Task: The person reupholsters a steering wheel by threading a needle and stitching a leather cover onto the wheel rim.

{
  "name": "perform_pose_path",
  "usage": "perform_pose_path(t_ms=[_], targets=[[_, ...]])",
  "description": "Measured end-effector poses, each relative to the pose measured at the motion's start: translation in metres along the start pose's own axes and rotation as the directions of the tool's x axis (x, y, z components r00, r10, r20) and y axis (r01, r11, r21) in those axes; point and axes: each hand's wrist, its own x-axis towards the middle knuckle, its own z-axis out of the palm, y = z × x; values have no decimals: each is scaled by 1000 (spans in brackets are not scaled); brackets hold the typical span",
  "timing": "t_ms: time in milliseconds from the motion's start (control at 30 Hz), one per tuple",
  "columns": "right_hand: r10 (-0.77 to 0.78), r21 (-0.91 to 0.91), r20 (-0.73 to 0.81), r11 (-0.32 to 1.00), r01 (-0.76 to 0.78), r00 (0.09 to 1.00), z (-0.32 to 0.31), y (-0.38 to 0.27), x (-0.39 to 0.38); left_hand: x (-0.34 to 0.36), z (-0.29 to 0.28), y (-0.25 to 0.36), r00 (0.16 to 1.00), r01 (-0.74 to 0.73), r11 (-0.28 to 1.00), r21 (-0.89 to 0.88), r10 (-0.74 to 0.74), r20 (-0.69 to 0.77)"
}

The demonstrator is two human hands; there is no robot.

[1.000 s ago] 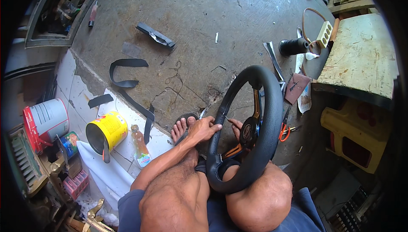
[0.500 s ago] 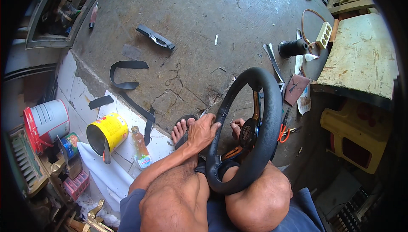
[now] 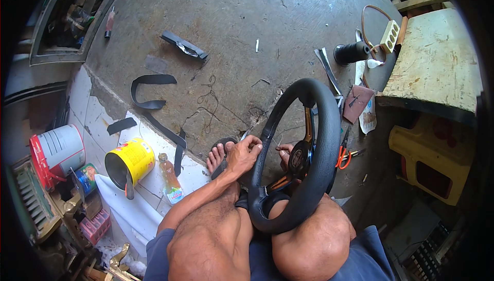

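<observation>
A black padded steering wheel (image 3: 325,142) with a dark and bronze-coloured centre rests upright-tilted between my knees; its left rim has a seam with a gap low down. My left hand (image 3: 242,153) is at the outside of that rim, fingers curled and pinched; what they grip is too small to make out. My right hand (image 3: 284,153), partly hidden inside the wheel, pinches a thin needle-like piece near the seam. A pale blade-like piece lies just beyond my left fingers.
Black strips (image 3: 154,79) and loose thread lie on the concrete floor (image 3: 231,23). At left are a yellow tin (image 3: 139,157), white-red bucket (image 3: 64,150) and bottle (image 3: 170,178). At right are a black spool (image 3: 350,53), orange-handled scissors (image 3: 343,157), power strip (image 3: 390,39) and wooden box (image 3: 432,59).
My left hand has shifted slightly left, its thumb drawing back from the rim. My right hand has eased back a little from the seam. The view has shifted slightly.
</observation>
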Motion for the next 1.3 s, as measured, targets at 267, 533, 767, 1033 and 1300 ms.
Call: perform_pose_path(t_ms=[267,533,767,1033,1300], targets=[[-24,-59,-83,998,20,996,1,4,1,5,8,3,997,-6,999,51,10,-76],[-30,-85,-134,996,18,990,13,6,9,20,9,9,977,194,947,-255,-211,-38],[-4,-141,-160,990,-19,987,-2,14,7,31,8,6,979,177,874,-454,-203,-9],[241,-28,-59,970,-243,969,1,-44,-2,19,-9,19,928,-66,996,64,85,-363],[56,224,182,970,-97,982,13,-46,7,5,-1,20,994,92,842,-531,-49,95]])
